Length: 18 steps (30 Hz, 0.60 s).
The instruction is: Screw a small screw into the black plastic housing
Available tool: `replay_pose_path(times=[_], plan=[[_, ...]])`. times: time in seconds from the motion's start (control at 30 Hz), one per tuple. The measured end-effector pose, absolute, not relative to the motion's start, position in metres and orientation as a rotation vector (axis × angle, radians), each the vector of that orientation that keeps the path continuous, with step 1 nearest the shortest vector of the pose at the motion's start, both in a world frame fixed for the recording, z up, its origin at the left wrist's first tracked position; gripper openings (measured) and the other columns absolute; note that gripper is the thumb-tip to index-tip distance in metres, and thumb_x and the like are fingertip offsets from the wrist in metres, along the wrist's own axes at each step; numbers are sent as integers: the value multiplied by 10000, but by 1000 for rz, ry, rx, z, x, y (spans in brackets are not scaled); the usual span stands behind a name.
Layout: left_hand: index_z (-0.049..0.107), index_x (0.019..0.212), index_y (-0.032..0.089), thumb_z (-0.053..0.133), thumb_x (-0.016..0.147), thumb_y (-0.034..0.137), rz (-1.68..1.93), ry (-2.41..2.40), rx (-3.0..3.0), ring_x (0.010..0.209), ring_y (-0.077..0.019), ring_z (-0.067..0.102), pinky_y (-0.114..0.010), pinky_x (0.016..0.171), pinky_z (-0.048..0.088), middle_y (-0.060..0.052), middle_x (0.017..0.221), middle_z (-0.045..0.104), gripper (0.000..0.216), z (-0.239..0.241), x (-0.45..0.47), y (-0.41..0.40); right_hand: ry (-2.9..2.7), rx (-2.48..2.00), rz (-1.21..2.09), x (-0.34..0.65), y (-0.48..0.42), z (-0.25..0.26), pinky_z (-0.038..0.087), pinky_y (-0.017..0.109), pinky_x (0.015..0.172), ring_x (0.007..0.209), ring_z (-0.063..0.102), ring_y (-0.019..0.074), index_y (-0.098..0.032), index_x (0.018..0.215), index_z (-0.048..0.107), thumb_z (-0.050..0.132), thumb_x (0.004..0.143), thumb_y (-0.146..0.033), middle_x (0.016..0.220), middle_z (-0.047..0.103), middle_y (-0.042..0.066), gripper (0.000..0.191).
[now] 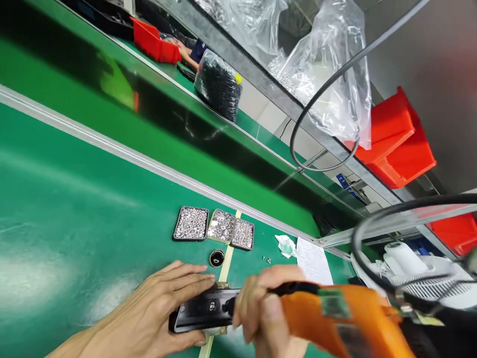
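Observation:
My left hand (160, 298) grips the left end of a long black part (197, 314), thumb along its near side and fingers across its far side. A round screw-like spot shows on the part's face. My right hand (266, 308) is wrapped round the front of an orange power screwdriver (346, 320), which lies nearly level and is partly blurred. Its dark tip points left at the black part; whether it touches a screw I cannot tell. Something pale beneath the part is mostly hidden. Just beyond my left fingers sits a small round black-and-gold piece (216, 258).
Three small trays of metal hardware, including a left tray (191, 223) and a right tray (243, 233), stand behind. Crumpled tissue (286, 246), loose screws (266, 260) and a paper sheet (315, 261) lie right. A cable (298, 134) loops overhead near red bins (395, 139). Another person's arm (188, 57) shows beyond.

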State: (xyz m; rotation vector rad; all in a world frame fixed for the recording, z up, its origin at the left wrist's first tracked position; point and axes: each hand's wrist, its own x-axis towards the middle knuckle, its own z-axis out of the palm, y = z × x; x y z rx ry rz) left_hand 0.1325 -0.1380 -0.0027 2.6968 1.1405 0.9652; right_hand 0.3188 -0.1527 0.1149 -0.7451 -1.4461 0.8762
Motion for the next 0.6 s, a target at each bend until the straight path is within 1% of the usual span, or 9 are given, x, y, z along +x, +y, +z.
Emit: replay_pose_path(times=[0.1,0.2,0.3,0.33,0.4,0.47,0.5,0.53,0.6], plan=[[590,1464,271,593,912,795,906,1197,2801,1265,-258,707,-483,980,689,29,1434,670,761,3,130,-141,-1353,-656,750,329,-123,133,447,181,450,393,406,117,-247,1108,595,648,1169,-266,575,459,-108,83],[540,1519,260,608,881,821,898,1233,2938,1296,-298,684,-500,939,701,14,1531,572,853,11,133,-145,-1411,-784,704,350,-85,134,518,216,541,507,541,146,-233,1150,585,698,1128,-287,658,560,-74,127],[592,1471,215,640,863,811,966,1192,3051,1238,-316,715,-477,883,710,-30,1511,591,853,18,143,-145,-1615,-979,660,382,-73,123,587,357,862,936,691,246,-221,1263,616,631,1133,-404,1040,705,56,225],[633,1422,209,649,874,785,985,1177,3072,1206,-312,732,-462,864,711,-36,1474,627,795,19,147,-144,-1684,-1042,607,394,-78,117,553,407,985,1112,661,282,-228,1313,625,595,1142,-441,1217,682,85,274],[678,1335,218,643,918,723,1003,1130,3082,1183,-293,744,-428,865,703,-29,1396,693,656,16,155,-140,-1759,-1209,426,420,-101,101,480,444,1110,1343,537,319,-275,1472,581,554,1161,-489,1459,571,80,378],[678,1295,211,613,951,701,1058,1058,3020,1212,-282,732,-413,916,680,-37,1335,735,603,10,159,-134,-1764,-1393,343,451,-131,73,528,398,1036,1305,579,299,-329,1584,490,491,1195,-489,1503,550,52,421],[688,1255,189,610,957,693,1190,979,2964,1193,-292,740,-405,912,677,-63,1267,768,591,8,159,-132,-1775,-1461,269,468,-145,55,535,386,1025,1303,584,298,-337,1552,530,474,1203,-483,1482,570,41,382],[677,1278,175,626,955,676,1179,967,2881,1239,-311,716,-429,966,658,-95,1280,761,598,8,158,-131,-1808,-1494,170,484,-157,35,531,402,1043,1312,579,318,-320,1518,572,462,1201,-493,1468,581,49,378],[649,1362,168,687,937,628,956,992,2638,1369,-349,625,-516,1100,580,-152,1392,694,627,17,157,-133,-1855,-1570,-65,511,-176,-4,591,417,901,1154,670,347,-292,1425,661,488,1187,-510,1343,663,68,366]])
